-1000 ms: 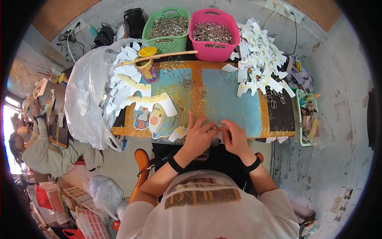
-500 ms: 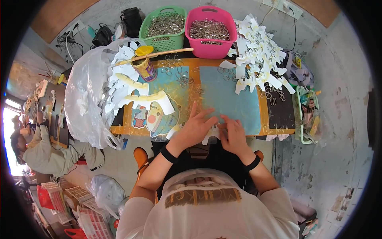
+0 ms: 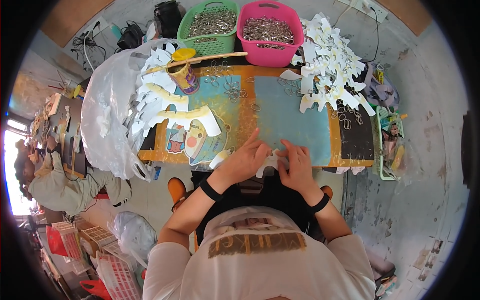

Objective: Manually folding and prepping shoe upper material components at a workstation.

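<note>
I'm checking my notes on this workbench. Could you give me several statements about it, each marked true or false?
1. The pink basket stands right of the green basket. True.
2. The green basket holds white cutouts. False: it holds shiny metal pieces.
3. A white piece shows between the left hand and right hand. True.
4. Only one wrist wears a black band. False: both do.
5. The can stands right of the pink basket. False: the can is left of it.

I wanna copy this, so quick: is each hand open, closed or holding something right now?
Left hand: half-curled, at a white piece's left side; can't tell if it grips.
Right hand: half-curled, at the white piece's right side; grip can't be told.
</note>
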Available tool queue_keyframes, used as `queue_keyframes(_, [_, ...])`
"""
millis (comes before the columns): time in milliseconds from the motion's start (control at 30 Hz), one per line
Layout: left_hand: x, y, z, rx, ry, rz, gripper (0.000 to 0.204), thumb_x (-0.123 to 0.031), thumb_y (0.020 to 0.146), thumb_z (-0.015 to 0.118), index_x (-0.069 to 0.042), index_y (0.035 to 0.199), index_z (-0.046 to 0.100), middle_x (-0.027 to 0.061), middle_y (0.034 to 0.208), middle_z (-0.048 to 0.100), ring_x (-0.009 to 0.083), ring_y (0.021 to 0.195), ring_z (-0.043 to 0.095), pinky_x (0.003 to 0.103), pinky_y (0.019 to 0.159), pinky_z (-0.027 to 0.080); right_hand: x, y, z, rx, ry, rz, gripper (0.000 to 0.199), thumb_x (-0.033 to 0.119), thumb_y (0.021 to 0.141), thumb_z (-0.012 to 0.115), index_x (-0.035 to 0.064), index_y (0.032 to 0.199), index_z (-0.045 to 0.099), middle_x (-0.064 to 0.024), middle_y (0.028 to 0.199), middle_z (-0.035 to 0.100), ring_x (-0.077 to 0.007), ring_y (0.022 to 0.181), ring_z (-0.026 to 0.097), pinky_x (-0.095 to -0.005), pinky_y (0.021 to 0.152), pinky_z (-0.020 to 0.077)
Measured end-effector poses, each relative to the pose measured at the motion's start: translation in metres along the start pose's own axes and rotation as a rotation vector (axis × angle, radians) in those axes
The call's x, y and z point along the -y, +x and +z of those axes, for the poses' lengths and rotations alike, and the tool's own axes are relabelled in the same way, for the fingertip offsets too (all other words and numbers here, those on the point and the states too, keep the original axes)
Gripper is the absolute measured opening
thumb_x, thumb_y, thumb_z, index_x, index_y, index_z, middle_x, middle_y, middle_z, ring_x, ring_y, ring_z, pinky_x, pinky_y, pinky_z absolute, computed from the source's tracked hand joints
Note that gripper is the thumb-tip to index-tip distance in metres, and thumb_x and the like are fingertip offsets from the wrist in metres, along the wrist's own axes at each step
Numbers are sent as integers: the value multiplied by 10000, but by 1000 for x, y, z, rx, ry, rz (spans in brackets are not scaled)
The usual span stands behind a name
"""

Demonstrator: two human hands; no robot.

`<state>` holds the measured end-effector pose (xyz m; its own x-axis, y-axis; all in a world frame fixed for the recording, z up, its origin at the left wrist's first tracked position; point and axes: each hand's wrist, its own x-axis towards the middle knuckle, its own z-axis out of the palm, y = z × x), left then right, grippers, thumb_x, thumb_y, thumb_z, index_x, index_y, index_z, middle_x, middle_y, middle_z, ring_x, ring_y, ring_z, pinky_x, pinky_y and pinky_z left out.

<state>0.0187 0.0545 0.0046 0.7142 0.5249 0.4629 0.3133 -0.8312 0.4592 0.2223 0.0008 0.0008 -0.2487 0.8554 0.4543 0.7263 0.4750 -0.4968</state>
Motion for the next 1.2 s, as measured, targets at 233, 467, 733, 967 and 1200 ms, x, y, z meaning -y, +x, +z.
queue_keyframes(233, [-5, 8, -6, 45, 97, -63, 272, 25, 815, 570, 31, 1062, 457, 150, 917, 587, 349, 925, 610, 606, 1110, 306, -1, 8, -4, 43, 35, -15, 518, 60, 707, 682, 45, 1201, 527, -42, 875, 676, -257, 821, 589, -389, 801, 403])
queue_keyframes(467, [-16, 10, -12, 85, 0, -118, 401, -25, 724, 654, 25, 1088, 495, 190, 986, 636, 365, 1063, 597, 600, 1142, 242, 1, 17, -10, 167, -26, -84, 287, 90, 702, 721, 77, 972, 626, -38, 830, 607, -250, 818, 554, -391, 791, 394])
queue_keyframes(733, [-5, 6, 4, 49, 92, -128, 212, -96, 736, 739, -39, 906, 625, 107, 871, 648, 288, 1015, 618, 576, 1148, 253, -7, 17, 4, 73, -87, -160, 182, 50, 728, 714, 78, 881, 618, -52, 784, 553, -266, 781, 537, -392, 767, 384])
queue_keyframes(967, [-7, 3, 5, 40, 241, -88, 67, -80, 797, 653, -66, 862, 651, 63, 766, 595, 226, 939, 622, 567, 1157, 238, -7, 24, -10, 158, 86, -116, 193, 79, 738, 718, 92, 888, 597, -54, 846, 579, -257, 815, 547, -397, 803, 382])
queue_keyframes(1200, [-10, 6, 3, 73, 280, -68, 81, -78, 797, 627, -54, 874, 627, 68, 740, 564, 227, 904, 615, 575, 1157, 233, -14, 20, -5, 164, 36, -153, 204, 64, 730, 713, 84, 893, 593, -62, 822, 554, -260, 824, 545, -385, 788, 388])
